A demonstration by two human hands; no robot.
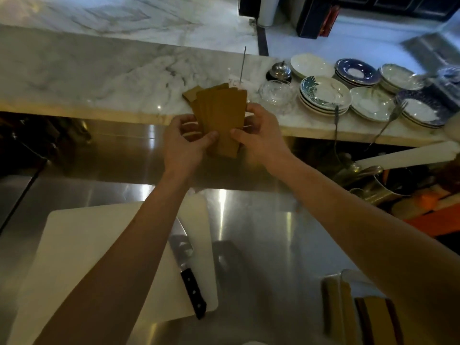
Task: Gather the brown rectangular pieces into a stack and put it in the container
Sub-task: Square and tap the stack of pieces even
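Over a steel desk (261, 232) in a dim kitchen, my two hands hold a fan of brown rectangular pieces (221, 120) in the air, just in front of a marble ledge (99, 78). The left hand (185, 143) pinches the lower left edge of the fan, thumb across the front; the right hand (258, 135) closes on the right side, thumb on the face and fingers behind. Both hands are clamped on the pieces, one on each flank, which I judge is the hold needed to press the splayed edges square into one stack. The pieces overlap but are not yet aligned, and one or two more seem to lie behind the fan toward the ledge; whether they rest on the marble I cannot tell. Low at the right, a clear container (348, 302) near my right forearm appears to hold similar brown strips upright, and I take it as the likely destination. A cutting board (87, 257) with a knife (189, 275) lies beneath my left arm; stacked saucers (323, 95) crowd the ledge at right.
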